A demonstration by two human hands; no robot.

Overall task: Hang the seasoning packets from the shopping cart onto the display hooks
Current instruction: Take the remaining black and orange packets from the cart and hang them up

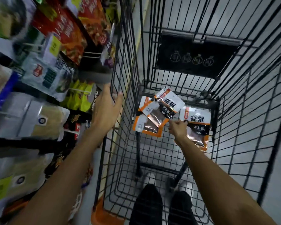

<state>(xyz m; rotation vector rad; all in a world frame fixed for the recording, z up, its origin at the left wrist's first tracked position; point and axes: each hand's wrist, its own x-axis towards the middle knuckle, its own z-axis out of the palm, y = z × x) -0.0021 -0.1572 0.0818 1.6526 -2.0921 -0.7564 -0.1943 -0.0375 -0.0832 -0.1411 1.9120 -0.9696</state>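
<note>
The right hand reaches into the cart, its fingers curled and apparently pinching the top packet by its lower corner. A second packet lies just beside them. The left hand hangs spread and empty. The packets look light, floppy and slick, so the stiffer sealed edge is the better hold.

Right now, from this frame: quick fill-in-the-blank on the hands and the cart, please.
1. The orange-and-white packets lie inside the wire ____.
2. The right hand pinches one packet by its ____.
3. The left hand, fingers straight, touches the ____ wall of the cart.

Missing words: cart; corner; left
</note>
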